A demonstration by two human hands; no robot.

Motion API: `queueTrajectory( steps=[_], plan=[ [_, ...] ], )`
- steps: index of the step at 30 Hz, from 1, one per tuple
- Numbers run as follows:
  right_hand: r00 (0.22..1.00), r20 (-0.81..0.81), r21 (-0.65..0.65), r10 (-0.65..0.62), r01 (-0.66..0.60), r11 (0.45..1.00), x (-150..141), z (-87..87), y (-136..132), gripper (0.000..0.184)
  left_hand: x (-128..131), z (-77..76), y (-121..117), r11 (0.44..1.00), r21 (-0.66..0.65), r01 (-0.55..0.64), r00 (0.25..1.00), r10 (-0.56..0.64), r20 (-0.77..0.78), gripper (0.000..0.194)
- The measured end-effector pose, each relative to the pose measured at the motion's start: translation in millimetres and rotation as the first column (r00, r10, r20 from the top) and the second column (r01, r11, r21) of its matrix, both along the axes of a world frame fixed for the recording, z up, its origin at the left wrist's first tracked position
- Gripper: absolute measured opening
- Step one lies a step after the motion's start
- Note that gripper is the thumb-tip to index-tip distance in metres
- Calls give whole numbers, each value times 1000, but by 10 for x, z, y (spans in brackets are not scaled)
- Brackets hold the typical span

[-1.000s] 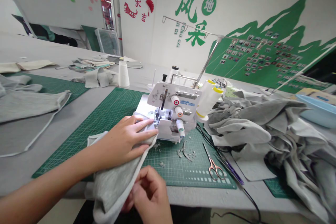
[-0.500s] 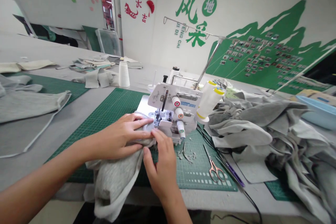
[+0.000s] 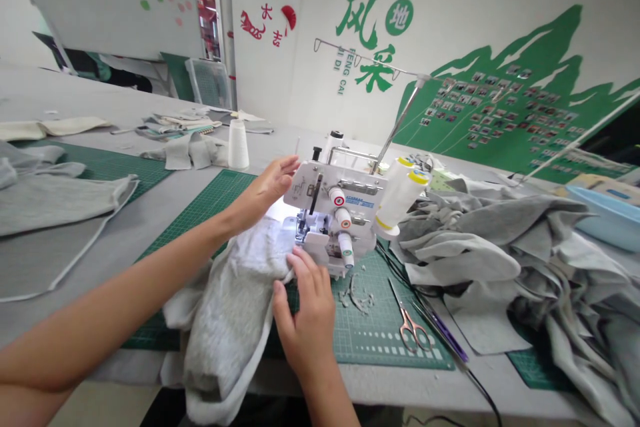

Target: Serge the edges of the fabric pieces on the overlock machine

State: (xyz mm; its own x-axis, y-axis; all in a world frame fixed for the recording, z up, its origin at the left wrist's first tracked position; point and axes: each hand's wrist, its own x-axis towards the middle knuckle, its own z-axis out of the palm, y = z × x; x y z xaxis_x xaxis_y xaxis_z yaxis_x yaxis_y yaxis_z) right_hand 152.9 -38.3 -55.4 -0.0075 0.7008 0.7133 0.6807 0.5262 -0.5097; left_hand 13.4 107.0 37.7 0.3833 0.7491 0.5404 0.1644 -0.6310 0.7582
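left hand [image 3: 267, 185] open, fingers [image 3: 286, 167] extended and released, just beside overlocker [image 3: 333, 203] left side, off cloth. right hand [image 3: 306, 320] fingers [image 3: 300, 261] curled on grey jersey fabric [image 3: 230, 313] edge: gripping or pressing, cannot tell. fabric bunched on green cutting mat [image 3: 370, 340], up against presser foot [image 3: 303, 230]. rose-gold scissors [image 3: 409, 327] lying on mat, right of hand.

Fabric [image 3: 230, 320] — partly hidden (under right hand [image 3: 306, 320])
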Motion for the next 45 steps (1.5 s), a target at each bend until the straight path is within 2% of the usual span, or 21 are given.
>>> queueTrajectory(
  steps=[4,9,12,15,16,18,21,24,28,32,36,40,42,45],
  plan=[
    [1000,3,3,-4,4,1000,7,6,-3,38,124,7,133,999,38,36,995,-33,-89,80],
    [1000,-2,46,-12,13,999,8,-10,10,38,72,-3,152,991,134,16,981,10,-191,80],
    [1000,-5,51,-1,2,999,7,-33,23,40,-16,-27,-52,967,218,-133,976,166,-142,69],
    [1000,-16,48,14,-13,999,18,-52,34,40,-115,-93,-453,915,303,-267,948,306,-89,37],
    [1000,-21,51,21,-20,999,25,-57,35,41,-145,-130,-597,910,361,-204,946,279,-168,27],
    [998,-34,64,50,-48,997,39,-67,28,42,-201,-223,-839,938,346,0,903,148,-403,20],
    [994,-71,86,89,-83,993,47,-81,-9,38,-280,-370,-1009,938,332,95,830,110,-547,31],
    [989,-132,89,64,-52,995,27,-91,-56,29,-347,-443,-1000,932,343,113,813,112,-572,39],
    [987,-158,98,-2,18,995,-19,-111,-97,18,-376,-411,-962,930,343,135,789,108,-604,39],
    [988,-142,-8,59,-61,998,-83,-148,-141,16,-349,-393,-1014,917,376,131,771,144,-621,42],
    [960,-246,-61,132,-151,987,-179,-185,-189,21,-330,-442,-1105,888,443,123,744,213,-633,54],
    [961,-236,-75,146,-168,983,-236,-195,-227,22,-332,-475,-1162,865,484,134,709,257,-657,64],
    [968,-209,-95,139,-161,982,-243,-200,-248,16,-330,-483,-1170,863,488,134,705,263,-658,64],
    [971,-216,-104,101,-126,987,-249,-218,-278,18,-320,-501,-1172,864,488,119,714,268,-647,61]
  ],
)
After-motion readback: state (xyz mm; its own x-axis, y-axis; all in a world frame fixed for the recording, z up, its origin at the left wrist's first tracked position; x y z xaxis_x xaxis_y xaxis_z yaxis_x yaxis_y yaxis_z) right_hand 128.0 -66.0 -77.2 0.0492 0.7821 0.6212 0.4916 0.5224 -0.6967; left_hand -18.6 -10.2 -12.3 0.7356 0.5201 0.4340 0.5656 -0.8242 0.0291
